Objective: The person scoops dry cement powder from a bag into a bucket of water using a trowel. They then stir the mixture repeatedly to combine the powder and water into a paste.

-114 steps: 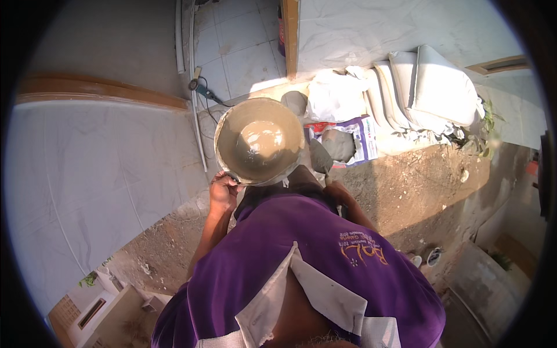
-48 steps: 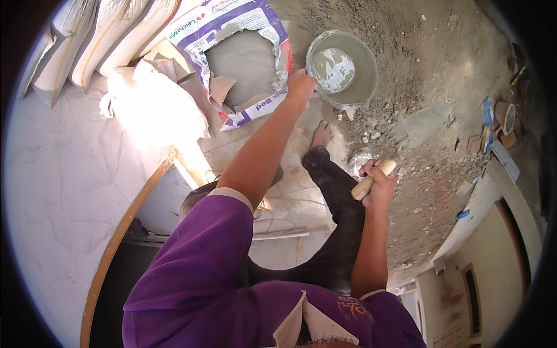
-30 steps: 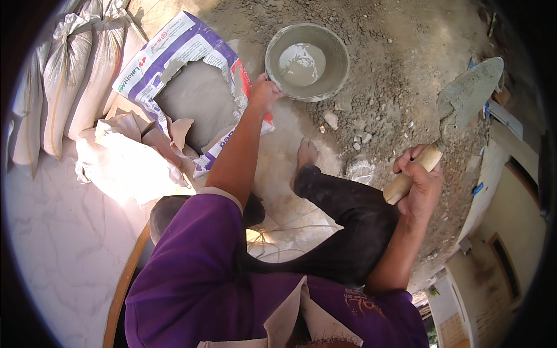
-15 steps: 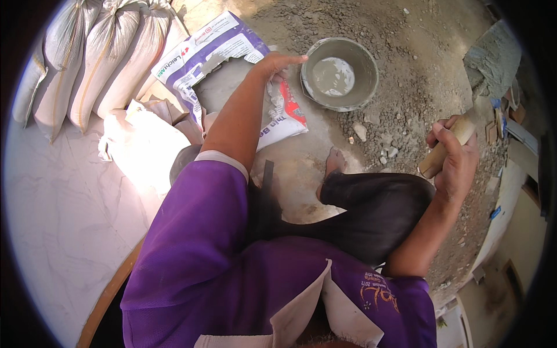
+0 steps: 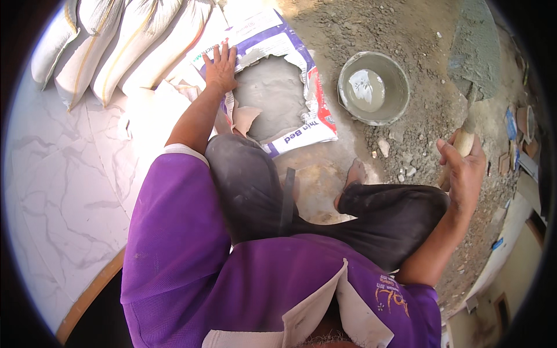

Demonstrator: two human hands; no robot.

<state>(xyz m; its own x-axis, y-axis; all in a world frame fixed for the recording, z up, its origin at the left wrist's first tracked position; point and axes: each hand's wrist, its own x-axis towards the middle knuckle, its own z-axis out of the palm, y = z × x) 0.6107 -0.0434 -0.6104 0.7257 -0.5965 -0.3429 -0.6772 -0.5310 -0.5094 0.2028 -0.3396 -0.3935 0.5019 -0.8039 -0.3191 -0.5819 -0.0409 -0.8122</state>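
Note:
My left hand [image 5: 220, 69] lies with fingers spread on the left edge of a torn paper bag [image 5: 278, 43]. Through the wide hole in the bag's upper face shows grey powder [image 5: 270, 98]. On the right, my right hand [image 5: 466, 168] is closed around the wooden handle of a trowel [image 5: 474, 58]. Its broad flat blade is coated in grey mortar and points away from me. Between the bag and the trowel stands a round grey bucket [image 5: 398, 87] with shallow, cloudy liquid at its bottom; neither hand touches it.
Several filled white sacks [image 5: 136, 49] lie at the far left, beside pale marbled tiles [image 5: 64, 174]. Rubble and small stones [image 5: 384, 147] cover the rough ground around the bucket. Scraps and a pot [image 5: 525, 123] sit at the far right. My bare foot [image 5: 355, 172] rests near the bag.
My left hand has left the bucket's rim and moved left onto the bag's far-left edge. The trowel has swung so its blade points farther ahead. The whole view has shifted slightly.

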